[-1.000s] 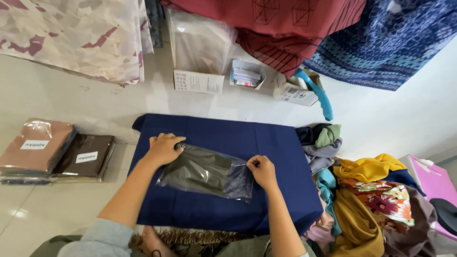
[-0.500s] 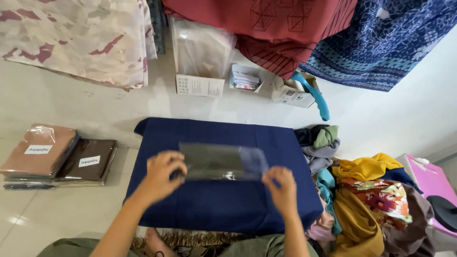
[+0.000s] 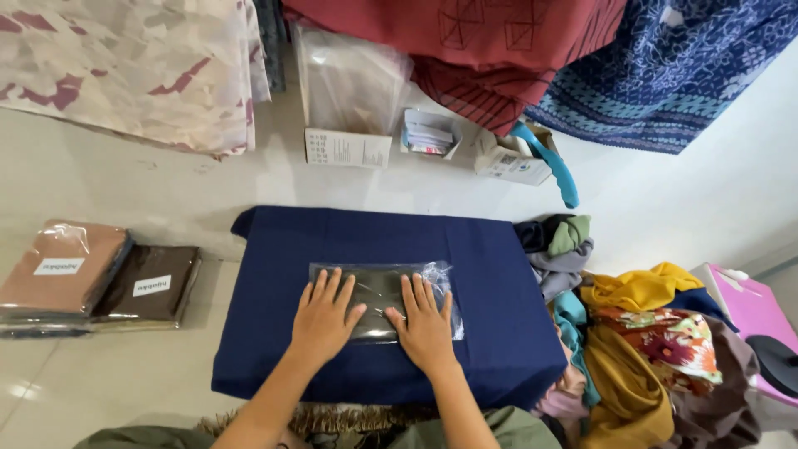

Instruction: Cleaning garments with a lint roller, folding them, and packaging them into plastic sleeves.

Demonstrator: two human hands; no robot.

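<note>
Two flat packets lie at the far left on the pale floor [image 3: 125, 382]: a brown packed cloth [image 3: 62, 270] and, just beside it, a darker brown packed cloth [image 3: 150, 287], each in clear wrap with a white label. Above them hangs a pink-and-cream patterned fabric [image 3: 133, 66].

Toward the middle, a navy blue cloth [image 3: 499, 333] is spread flat as a work surface. On it, near its centre, lies a clear plastic bag [image 3: 374, 283] with a dark folded cloth inside; the bag's crinkled open end shows at its right side. The left hand [image 3: 324, 320] rests flat on the left half of the bag, fingers spread and released, palm down, grasping nothing. The right hand [image 3: 426, 328] lies just beside it on the right half, also flat with fingers extended and loose. The thumbs are near each other but apart.

Behind the navy cloth, against the wall, stand a stack of clear bags in a box [image 3: 349, 91], a small open box [image 3: 431, 133] with slips in it, and a white carton [image 3: 509, 162] with a blue tape dispenser [image 3: 553, 166] leaning on it. Red fabric [image 3: 465, 41] and blue patterned fabric [image 3: 673, 66] hang above.

At the right, a heap of mixed coloured cloths [image 3: 640, 333] touches the navy cloth's edge, with a pink box [image 3: 748, 303] beyond it.
</note>
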